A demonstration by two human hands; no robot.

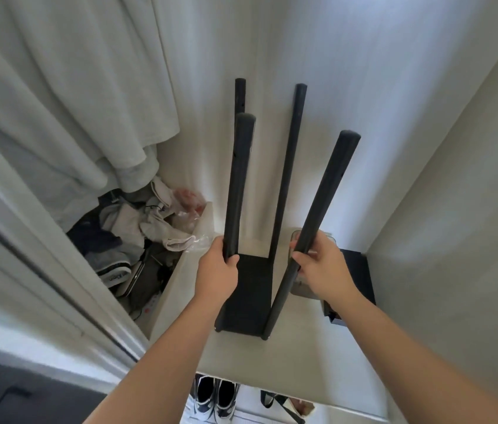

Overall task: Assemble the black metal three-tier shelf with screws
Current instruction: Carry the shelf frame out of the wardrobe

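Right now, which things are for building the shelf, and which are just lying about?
Job: shelf; left hand and right hand gripping its posts; black panel, probably a tier.
Lying about: clothes, shoes, curtain, plastic bag.

Both my arms extend forward, elbows nearly straight. My left hand (217,268) curls its fingers (233,260) round the left post (239,179); my right hand (321,267) grips the right post (325,203).

Soft daylight, slight blur, wide-angle edge distortion
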